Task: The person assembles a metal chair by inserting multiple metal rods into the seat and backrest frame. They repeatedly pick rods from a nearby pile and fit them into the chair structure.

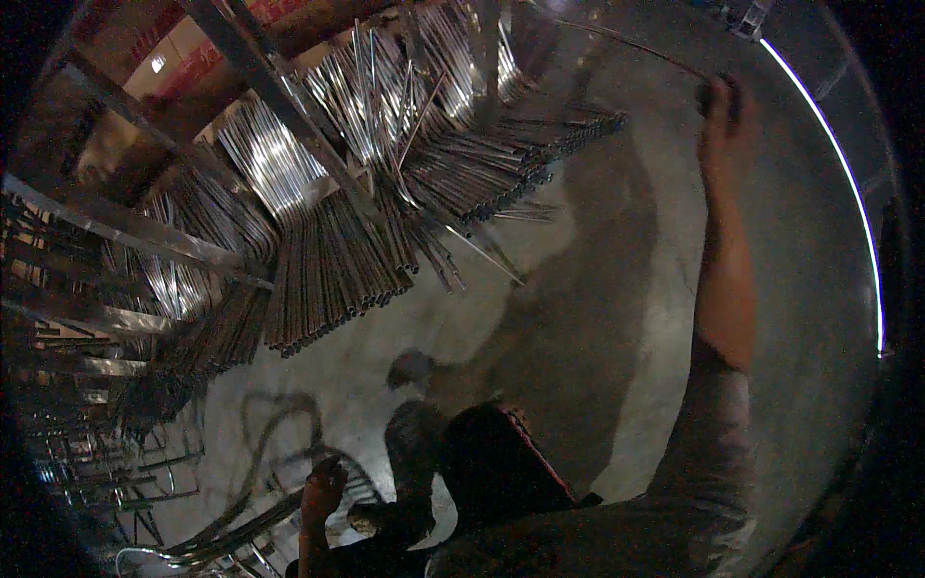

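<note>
My right arm reaches far forward on the right, and my right hand (723, 111) is blurred and dark at the fingers. A thin dark line like a rod or cable (631, 40) runs up to its fingertips; whether the hand grips it I cannot tell. My left hand (323, 489) is low, left of my legs, with its fingers curled. Whatever may be inside it is hidden. Bent shiny metal tubes (226, 535), parts of a curved frame, lie just beside that hand.
Bundles of straight metal tubes (337, 265) lie stacked on the left, between upright metal posts (275, 96). More tube frames (125, 486) stand at lower left. Red-and-tan boxes (178, 53) are behind. Grey floor (665, 318) carries my shadow. A bright light strip (848, 164) curves along the right.
</note>
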A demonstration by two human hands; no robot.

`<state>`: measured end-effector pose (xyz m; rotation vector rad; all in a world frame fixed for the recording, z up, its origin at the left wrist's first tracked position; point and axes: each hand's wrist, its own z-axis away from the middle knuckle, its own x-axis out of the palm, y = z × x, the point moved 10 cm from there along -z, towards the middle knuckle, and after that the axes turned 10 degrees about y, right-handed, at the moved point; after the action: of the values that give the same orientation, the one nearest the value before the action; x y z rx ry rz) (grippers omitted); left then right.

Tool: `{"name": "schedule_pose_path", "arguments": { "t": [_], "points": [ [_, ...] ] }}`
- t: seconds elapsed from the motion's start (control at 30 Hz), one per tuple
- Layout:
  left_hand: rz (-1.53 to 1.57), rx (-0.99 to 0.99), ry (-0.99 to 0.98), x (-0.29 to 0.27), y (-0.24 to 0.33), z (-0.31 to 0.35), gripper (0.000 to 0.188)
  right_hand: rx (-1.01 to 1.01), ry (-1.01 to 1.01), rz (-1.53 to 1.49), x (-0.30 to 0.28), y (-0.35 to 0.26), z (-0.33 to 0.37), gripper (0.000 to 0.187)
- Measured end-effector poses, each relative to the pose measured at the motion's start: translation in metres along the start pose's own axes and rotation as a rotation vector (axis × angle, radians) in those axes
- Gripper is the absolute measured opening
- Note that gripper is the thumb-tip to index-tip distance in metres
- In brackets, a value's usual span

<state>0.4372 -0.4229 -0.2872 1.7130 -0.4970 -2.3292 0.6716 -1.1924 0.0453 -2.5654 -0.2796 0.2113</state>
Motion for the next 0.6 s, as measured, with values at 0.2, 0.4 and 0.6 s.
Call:
{"name": "schedule_pose_path", "arguments": {
  "t": [0.2, 0.4, 0.6],
  "points": [
    [0.291, 0.175, 0.115, -0.085, 0.199, -0.08, 0.036, 0.065, 0.248, -0.163, -0.148, -0.056, 0.022, 0.025],
    [0.403, 0.586, 0.013, -0.114, 0.388, -0.112, 0.042, 0.374, 0.36, -0.305, -0.244, -0.035, 0.093, 0.03],
    [1.001, 0.42, -0.248, -0.067, 0.508, -0.137, 0.06, 0.807, 0.232, -0.464, -0.244, -0.026, 0.196, 0.036]
  ]
}}
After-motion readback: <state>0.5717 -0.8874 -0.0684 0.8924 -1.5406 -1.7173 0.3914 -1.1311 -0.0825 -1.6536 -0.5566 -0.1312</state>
